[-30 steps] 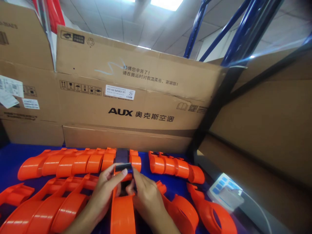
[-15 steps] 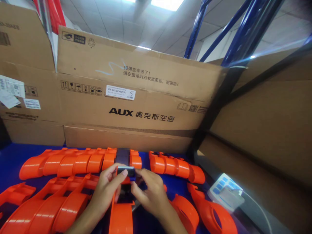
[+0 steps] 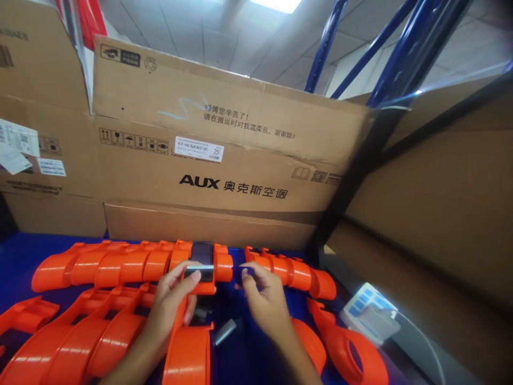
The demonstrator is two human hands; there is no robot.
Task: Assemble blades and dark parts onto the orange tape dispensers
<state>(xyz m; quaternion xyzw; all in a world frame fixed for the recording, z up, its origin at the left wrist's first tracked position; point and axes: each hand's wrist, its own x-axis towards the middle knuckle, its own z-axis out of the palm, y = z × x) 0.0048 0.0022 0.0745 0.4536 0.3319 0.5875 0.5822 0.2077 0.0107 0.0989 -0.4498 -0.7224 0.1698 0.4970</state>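
Working before a matte cardboard wall (image 3: 240, 219), a person is gripping a glossy, curved orange part (image 3: 187, 350), pointing toward twelve o'clock, in the left hand (image 3: 168, 302), whose thumb is resting on a toothed black strip (image 3: 204, 275) lying nine-to-three; apart, at three o'clock, the right hand (image 3: 266, 299) is pinching a small dark-blue piece (image 3: 246, 270).

Bright white light comes from a ceiling panel (image 3: 276, 4) beyond the hands (image 3: 218, 299) — its upper edge cut off. Soft glints mark the orange parts (image 3: 136, 267) around them; a bluish streak crosses the upper right. Fine print looks soft — perhaps slight blur — and straight lines lean toward the edges.
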